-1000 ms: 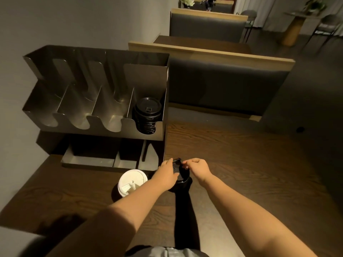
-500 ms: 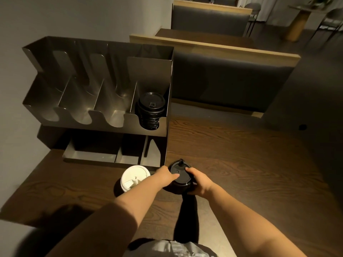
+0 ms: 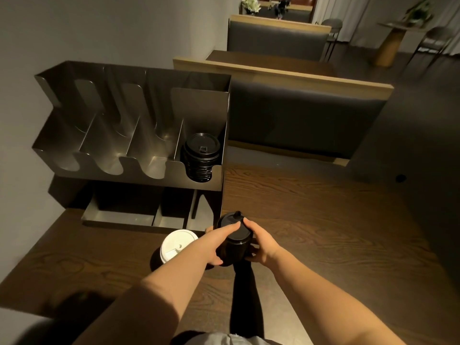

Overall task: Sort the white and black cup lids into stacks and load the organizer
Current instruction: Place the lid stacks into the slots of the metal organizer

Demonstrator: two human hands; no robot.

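A dark wood-grain table is seen from above, set against a plain grey wall on the left. At its near centre a stack of black lids is gripped from both sides: the left hand is curled round its left flank with the thumb laid across the top lid, and the right hand is wrapped round its right flank, fingers closed on the stack. Just left of it, a stack of white lids stands on the table, partly covered by the left forearm. A metal organizer is placed against the wall, with four scalloped upper compartments; a second black lid stack is lodged in the rightmost one, and a low tray with dividers is seen beneath. Behind the table a grey upholstered bench back with a pale wooden top rail is found, then another table and bench. Further right, chairs, a round pedestal table and pale curtains are dimly lit.
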